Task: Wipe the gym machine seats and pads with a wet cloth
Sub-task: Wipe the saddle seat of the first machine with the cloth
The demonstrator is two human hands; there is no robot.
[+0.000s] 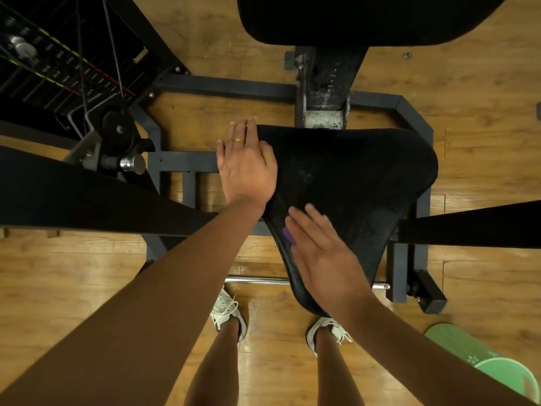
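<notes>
Black textured seat (351, 177) sits right under both your hands in the head view, the only one we get. Your left hand (247, 168) lies flat on the seat's side edge, fingers straight, gripping nothing, just bracing by the look of it. Your right hand (325, 253) is closer to you on the narrow front part, fingers stretched out and a bit blurred. A sliver of purple cloth (288, 236) pokes out beside its fingers, so I'd guess it's pressed flat rather than grabbed, but very little shows. Progress-wise I'd say you're partway through this seat. I can't spot any wet sheen to tell which bits are done. Past your left fingertips there's the big back pad (366, 19), plus a long black pad (73, 191) outside your left hand and a second long pad (468, 224) outside your right. Those probably all need doing. A green bucket (503, 373) sits out beyond your right forearm.
</notes>
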